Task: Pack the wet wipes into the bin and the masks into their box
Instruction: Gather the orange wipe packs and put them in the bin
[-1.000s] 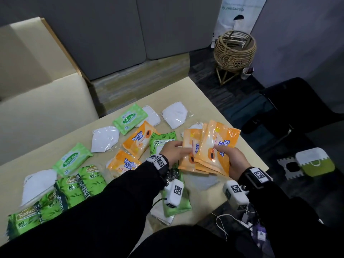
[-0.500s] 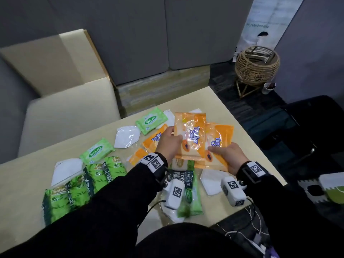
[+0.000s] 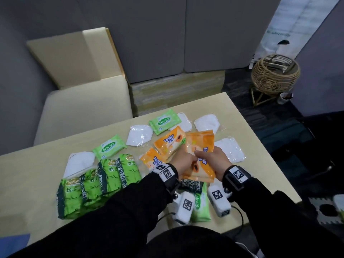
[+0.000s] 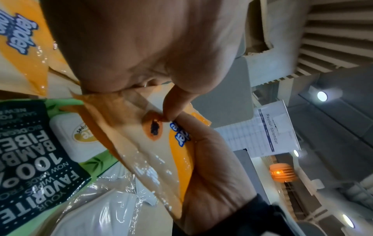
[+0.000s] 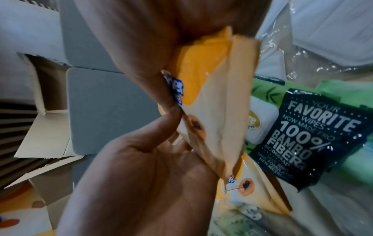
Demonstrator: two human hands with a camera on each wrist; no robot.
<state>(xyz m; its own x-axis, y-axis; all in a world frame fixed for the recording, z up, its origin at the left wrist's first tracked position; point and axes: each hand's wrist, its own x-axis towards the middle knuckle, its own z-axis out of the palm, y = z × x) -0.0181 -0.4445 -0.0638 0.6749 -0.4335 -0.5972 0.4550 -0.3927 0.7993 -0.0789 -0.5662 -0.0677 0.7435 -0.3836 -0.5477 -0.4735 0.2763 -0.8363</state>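
Both hands hold one stack of orange Tender Love wipe packs point(image 3: 202, 161) just above the table point(image 3: 242, 131). My left hand point(image 3: 186, 158) grips the stack's left edge and my right hand point(image 3: 203, 153) its right edge, thumbs on top. In the left wrist view my left hand point(image 4: 167, 102) pinches the orange stack point(image 4: 141, 143). In the right wrist view my right hand point(image 5: 171, 89) clamps the orange stack point(image 5: 218, 111). Two more orange packs point(image 3: 168, 143) lie left of the hands. Green wipe packs point(image 3: 119, 172) and bagged white masks point(image 3: 139, 135) are spread over the table.
A large green pack point(image 3: 198, 200) lies under my wrists. Small green Sanicare packs point(image 3: 164, 121) and masks point(image 3: 230, 150) surround the hands. A big beige carton point(image 3: 83, 107) with a raised flap stands beyond the table's far left. A wicker basket point(image 3: 275, 75) sits on the floor at right.
The orange packs were fanned out and held higher; now my hands have drawn together and lowered them as one squared stack. The head view has shifted.
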